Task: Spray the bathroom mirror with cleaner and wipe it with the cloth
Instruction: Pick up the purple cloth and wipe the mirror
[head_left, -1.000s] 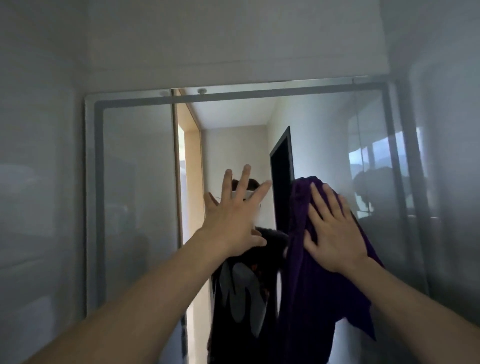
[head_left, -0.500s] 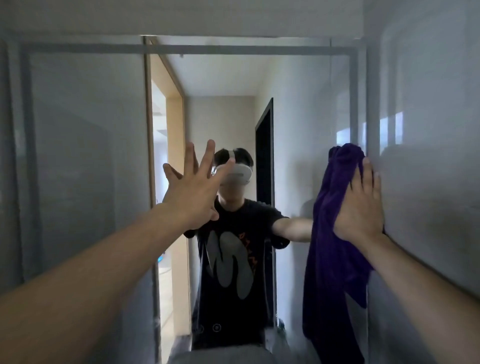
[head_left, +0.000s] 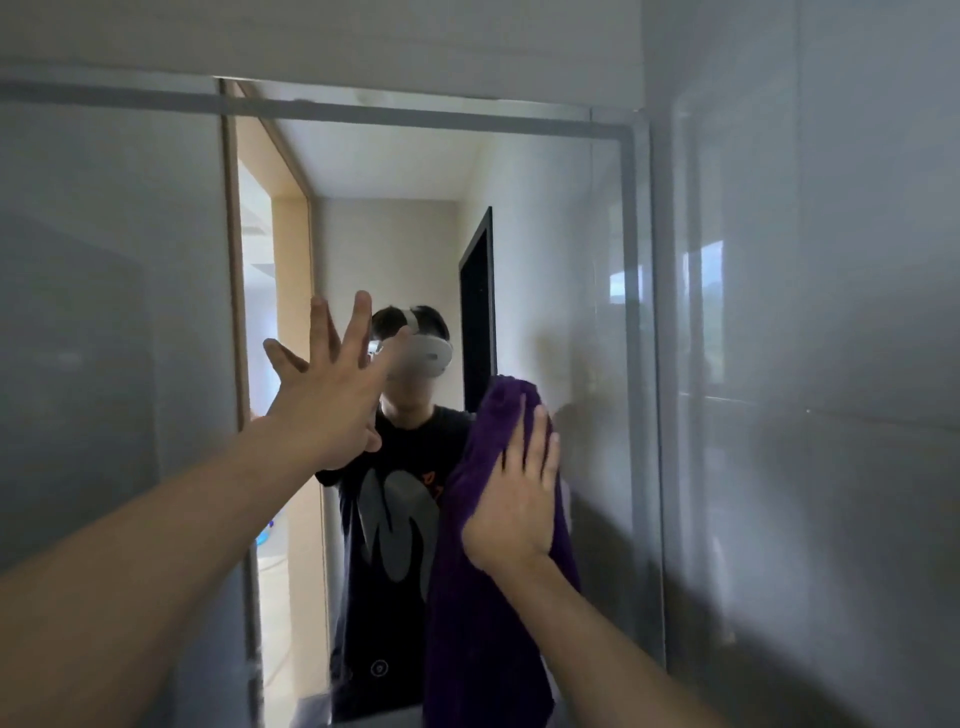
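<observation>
Right hand (head_left: 511, 499) flat, pressing cloth (head_left: 488, 597) on mirror (head_left: 582, 260)

- The cloth (head_left: 498, 597) runs off the bottom edge, so its lower end is unseen; the right hand (head_left: 514, 499) covers part of its middle.
- The mirror (head_left: 597, 312) is cut off at the left and bottom edges (only its top and right borders show).
- Left of the cloth, the left hand (head_left: 332, 395) is motion-blurred; contact with the mirror cannot be told.
</observation>
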